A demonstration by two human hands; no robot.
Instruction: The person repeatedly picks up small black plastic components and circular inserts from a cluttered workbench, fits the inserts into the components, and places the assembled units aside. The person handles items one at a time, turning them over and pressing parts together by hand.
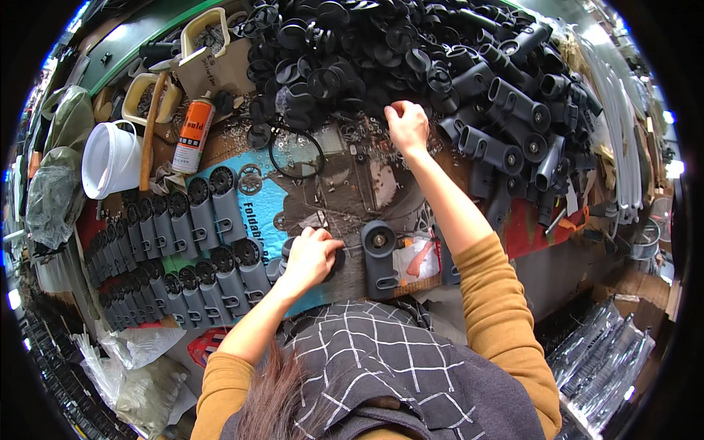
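Checked dark cloth (381, 345) lies nearest. On the work surface (334, 194), one dark round part (338, 265) is under the left hand (312, 257), fingers curved; its grip I cannot tell. Keeping this part steady seems wise. The right hand (408, 128) has fingertips together beside the black pile (330, 77); anything held is hidden.

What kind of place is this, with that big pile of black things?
It looks like a workshop or small factory. You can tell from the heap of black plastic parts, the rows of matching grey pieces and the orange-and-white spray can.
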